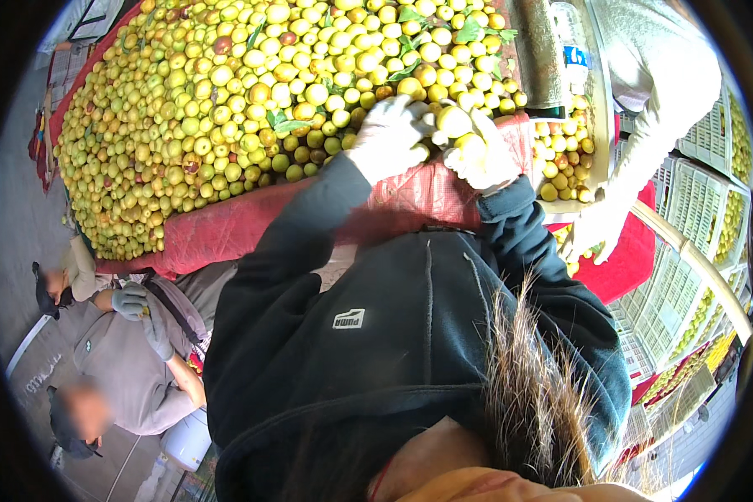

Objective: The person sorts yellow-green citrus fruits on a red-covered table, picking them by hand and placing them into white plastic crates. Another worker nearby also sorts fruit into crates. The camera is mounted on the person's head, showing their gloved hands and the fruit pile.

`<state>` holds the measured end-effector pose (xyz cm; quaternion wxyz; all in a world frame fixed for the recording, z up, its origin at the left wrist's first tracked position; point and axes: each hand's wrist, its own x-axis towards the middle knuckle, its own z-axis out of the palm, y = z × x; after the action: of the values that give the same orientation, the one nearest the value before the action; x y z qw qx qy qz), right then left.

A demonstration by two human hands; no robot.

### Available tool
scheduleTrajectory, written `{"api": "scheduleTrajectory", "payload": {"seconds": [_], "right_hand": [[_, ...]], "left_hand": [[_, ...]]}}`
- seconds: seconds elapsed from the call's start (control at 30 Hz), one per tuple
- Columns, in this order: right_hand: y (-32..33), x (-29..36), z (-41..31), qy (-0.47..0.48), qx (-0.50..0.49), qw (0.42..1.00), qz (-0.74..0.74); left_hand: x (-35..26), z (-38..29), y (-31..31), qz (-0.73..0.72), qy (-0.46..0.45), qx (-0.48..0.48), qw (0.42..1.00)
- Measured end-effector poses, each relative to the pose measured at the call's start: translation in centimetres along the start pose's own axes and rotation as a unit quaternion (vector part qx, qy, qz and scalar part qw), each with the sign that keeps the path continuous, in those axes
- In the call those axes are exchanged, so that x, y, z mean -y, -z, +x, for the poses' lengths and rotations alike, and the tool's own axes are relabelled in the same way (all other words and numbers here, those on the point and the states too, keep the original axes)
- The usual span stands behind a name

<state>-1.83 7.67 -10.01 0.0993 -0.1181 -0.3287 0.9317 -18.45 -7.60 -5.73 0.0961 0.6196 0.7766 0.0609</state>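
Both my hands wear whitish gloves and meet at the near edge of a large heap of yellow-green fruits (226, 125), which look like fresh jujubes, some with red-brown patches. My right hand (482, 149) has its fingers curled round a few fruits; a pale one (453, 122) stands out at its fingertips. My left hand (390, 137) is close beside it, fingers bent over the fruits. A fruit (420, 152) shows at its lower edge, but whether it is gripped is hidden. Red woven sheeting (238, 219) forms the heap's raised rim, below my wrists.
On the right stand a pale tray (601, 125) of fruits, a plastic bottle (571, 50), a red surface (624, 257) and stacked white crates (690, 201). A white-sleeved co-worker (656, 69) reaches in there. Lower left, a person in grey (125, 364) with gloved hands is beside another person.
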Motion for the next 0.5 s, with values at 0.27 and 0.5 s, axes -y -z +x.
{"api": "scheduleTrajectory", "payload": {"seconds": [0.27, 0.5], "right_hand": [[2.9, 5.0, -5.0, -0.060, -0.168, 0.975, 0.131], [1.8, 4.8, -5.2, -0.038, -0.196, 0.960, 0.199]], "left_hand": [[2.2, 7.1, -1.5, 0.143, -0.025, -0.009, 0.989], [11.6, 9.0, -0.8, 0.179, 0.118, -0.049, 0.975]]}}
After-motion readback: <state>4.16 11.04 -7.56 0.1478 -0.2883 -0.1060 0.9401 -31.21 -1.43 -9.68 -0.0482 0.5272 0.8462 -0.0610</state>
